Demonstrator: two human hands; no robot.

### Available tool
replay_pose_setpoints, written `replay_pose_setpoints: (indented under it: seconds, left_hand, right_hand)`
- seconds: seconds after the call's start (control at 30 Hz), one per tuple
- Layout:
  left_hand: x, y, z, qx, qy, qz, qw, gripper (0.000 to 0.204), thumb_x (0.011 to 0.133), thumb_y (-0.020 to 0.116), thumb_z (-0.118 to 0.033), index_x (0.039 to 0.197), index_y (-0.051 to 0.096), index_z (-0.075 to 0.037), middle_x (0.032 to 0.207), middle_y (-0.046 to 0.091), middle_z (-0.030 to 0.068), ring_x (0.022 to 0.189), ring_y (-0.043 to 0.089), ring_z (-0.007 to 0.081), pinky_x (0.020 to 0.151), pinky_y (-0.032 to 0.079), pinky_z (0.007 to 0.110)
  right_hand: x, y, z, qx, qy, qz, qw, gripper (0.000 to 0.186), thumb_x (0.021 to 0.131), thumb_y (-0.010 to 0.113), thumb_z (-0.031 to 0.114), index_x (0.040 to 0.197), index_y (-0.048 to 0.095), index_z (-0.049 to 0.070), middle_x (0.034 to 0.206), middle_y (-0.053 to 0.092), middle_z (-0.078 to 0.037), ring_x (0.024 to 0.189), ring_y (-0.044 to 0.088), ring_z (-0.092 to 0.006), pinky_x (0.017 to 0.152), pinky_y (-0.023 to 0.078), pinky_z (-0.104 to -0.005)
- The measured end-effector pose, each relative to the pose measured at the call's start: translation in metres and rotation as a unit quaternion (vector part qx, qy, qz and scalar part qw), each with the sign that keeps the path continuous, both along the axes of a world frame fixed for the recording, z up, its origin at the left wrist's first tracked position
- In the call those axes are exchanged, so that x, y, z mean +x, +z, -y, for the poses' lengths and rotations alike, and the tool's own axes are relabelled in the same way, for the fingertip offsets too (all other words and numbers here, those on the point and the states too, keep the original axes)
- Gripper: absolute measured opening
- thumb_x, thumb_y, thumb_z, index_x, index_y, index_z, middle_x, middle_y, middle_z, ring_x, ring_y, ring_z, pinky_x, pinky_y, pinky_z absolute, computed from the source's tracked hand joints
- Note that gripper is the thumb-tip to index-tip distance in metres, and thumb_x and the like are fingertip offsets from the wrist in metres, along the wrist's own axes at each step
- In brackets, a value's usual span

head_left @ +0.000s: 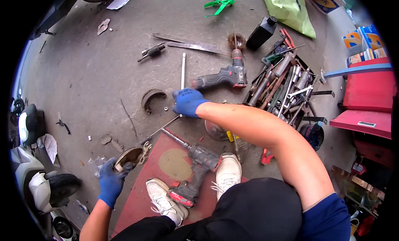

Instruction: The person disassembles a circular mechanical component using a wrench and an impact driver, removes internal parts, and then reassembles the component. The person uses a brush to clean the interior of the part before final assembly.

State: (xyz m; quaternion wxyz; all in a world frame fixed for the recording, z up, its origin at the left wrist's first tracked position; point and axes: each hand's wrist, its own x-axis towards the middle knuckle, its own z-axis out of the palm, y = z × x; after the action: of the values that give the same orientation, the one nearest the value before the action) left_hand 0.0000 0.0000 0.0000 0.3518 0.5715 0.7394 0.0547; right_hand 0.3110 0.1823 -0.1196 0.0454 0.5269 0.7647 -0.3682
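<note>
Well, my left hand [111, 183] pinched the near edge of a round metal part [129, 156] at eight o'clock.
It seemed heavy, stiff, probably greasy, best held by its rim; centrally, my right hand [188, 102] curled by a silver bar [183, 70], grip hidden; concrete floor [104, 75] bore tools [282, 85] toward two, a red cabinet [368, 95] stood at three.

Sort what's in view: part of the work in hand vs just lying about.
Likely in the work:
left gloved hand, at a curved metal part
right gloved hand, at the silver bar, grip unclear
dark curved piece, nearby, perhaps

Apparently lying about:
cordless drill
black bottle
green ribbon
yellow-green sack
</note>
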Motion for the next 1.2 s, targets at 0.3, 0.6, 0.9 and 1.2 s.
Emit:
replay_pose_setpoints:
  seconds: [0.3,0.6,0.9,1.2]
  left_hand:
    - [0.011,-0.008,-0.024,0.069,-0.028,0.014,0.997,0.029,0.076,0.077,-0.015,0.097,0.065,0.001,0.083,0.065,0.0193,0.075,0.063,0.0314,0.070,0.050,0.039]
    - [0.052,0.008,-0.092,0.118,-0.074,-0.025,0.990,0.028,0.079,0.074,-0.015,0.103,0.068,-0.001,0.085,0.066,0.0223,0.072,0.064,0.0316,0.069,0.050,0.038]
    - [0.073,0.015,-0.136,0.083,-0.070,-0.034,0.994,0.041,0.082,0.074,-0.037,0.101,0.068,-0.001,0.091,0.067,0.0244,0.083,0.066,0.0379,0.075,0.050,0.041]
    - [0.075,0.021,-0.136,0.063,-0.034,-0.020,0.997,0.033,0.085,0.068,-0.033,0.100,0.068,-0.004,0.092,0.068,0.0231,0.091,0.066,0.0389,0.078,0.049,0.044]
  right_hand:
    - [0.074,0.066,0.049,-0.415,-0.457,-0.366,0.697,0.021,0.095,0.060,0.031,0.096,0.062,0.010,0.069,0.052,0.002,0.049,0.049,-0.0086,0.040,0.038,-0.0225]
    - [0.074,0.224,0.088,0.054,-0.301,-0.473,0.826,0.022,0.099,0.056,0.017,0.116,0.057,0.003,0.086,0.061,-0.005,0.057,0.050,-0.0030,0.048,0.041,-0.0198]
    - [0.065,0.113,0.117,0.163,0.071,-0.013,0.984,0.029,0.087,0.058,0.008,0.115,0.060,0.000,0.098,0.058,-0.016,0.089,0.063,-0.0286,0.068,0.052,-0.0375]
    - [0.091,0.186,0.087,0.411,-0.085,-0.293,0.859,0.037,0.101,0.034,0.028,0.092,0.059,0.002,0.068,0.059,-0.010,0.060,0.057,-0.0234,0.054,0.045,-0.0307]
